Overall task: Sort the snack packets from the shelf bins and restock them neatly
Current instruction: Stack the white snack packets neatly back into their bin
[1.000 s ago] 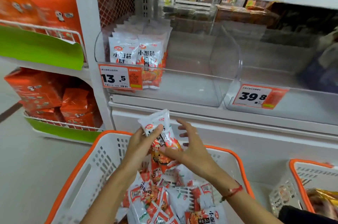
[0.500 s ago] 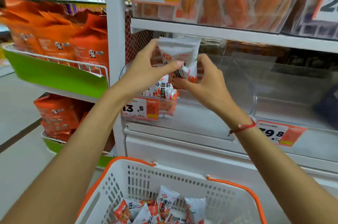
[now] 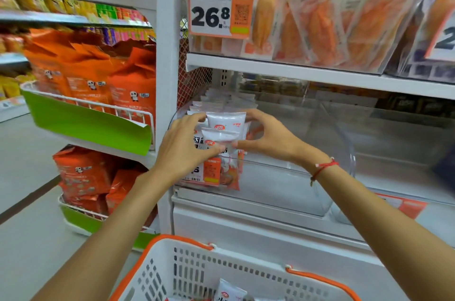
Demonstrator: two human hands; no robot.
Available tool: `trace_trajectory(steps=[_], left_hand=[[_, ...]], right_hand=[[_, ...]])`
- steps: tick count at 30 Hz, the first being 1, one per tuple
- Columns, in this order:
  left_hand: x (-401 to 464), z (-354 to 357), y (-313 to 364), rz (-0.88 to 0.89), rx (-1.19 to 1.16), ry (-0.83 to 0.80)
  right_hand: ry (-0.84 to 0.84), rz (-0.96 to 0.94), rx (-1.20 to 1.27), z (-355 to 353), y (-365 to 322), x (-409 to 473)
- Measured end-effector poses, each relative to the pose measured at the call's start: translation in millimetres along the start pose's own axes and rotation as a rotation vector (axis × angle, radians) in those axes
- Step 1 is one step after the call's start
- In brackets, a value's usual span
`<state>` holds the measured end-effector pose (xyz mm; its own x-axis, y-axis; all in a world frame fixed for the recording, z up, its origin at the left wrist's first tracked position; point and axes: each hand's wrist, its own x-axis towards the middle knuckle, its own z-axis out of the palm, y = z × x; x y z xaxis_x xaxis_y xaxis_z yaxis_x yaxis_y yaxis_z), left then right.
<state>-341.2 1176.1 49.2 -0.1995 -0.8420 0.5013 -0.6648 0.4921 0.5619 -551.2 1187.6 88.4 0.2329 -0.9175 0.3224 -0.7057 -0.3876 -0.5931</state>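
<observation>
Seating packets (image 3: 225, 129) into bin (image 3: 283, 177), lowered since half a second ago; left hand (image 3: 183, 147), right hand (image 3: 272, 138) both pinching them; basket (image 3: 187, 266) stock remains.

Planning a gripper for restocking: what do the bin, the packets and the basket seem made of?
Bin: clear, glossy rigid plastic, shelf visible through it. Packets: thin printed plastic film, slightly shiny, likely crinkly. Basket: matte white moulded plastic with slotted walls and an orange rim.
</observation>
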Motion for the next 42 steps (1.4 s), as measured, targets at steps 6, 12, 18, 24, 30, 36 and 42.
trace_trajectory(steps=[6, 12, 18, 24, 30, 36, 42], left_hand=[[-38, 17, -9, -0.04, -0.067, 0.374], [-47, 22, -18, 0.082, 0.127, 0.319], [-59, 21, -25, 0.0, 0.228, 0.363], [-66, 31, -31, -0.008, 0.24, 0.319], [-63, 24, -30, 0.012, 0.27, 0.319], [-69, 29, -24, -0.148, 0.098, 0.313], [-72, 24, -15, -0.227, 0.055, 0.26]], right_hand=[[0.021, -0.073, -0.147, 3, -12, 10], [-0.026, 0.037, -0.174, 7, -4, 6], [-0.193, 0.108, -0.059, -4, -10, 14], [-0.038, 0.038, -0.153, 13, 0, 21], [0.048, -0.006, -0.103, 24, 2, 17], [-0.128, -0.022, -0.41, 21, -10, 16], [0.05, -0.211, -0.552, 11, -14, -14]])
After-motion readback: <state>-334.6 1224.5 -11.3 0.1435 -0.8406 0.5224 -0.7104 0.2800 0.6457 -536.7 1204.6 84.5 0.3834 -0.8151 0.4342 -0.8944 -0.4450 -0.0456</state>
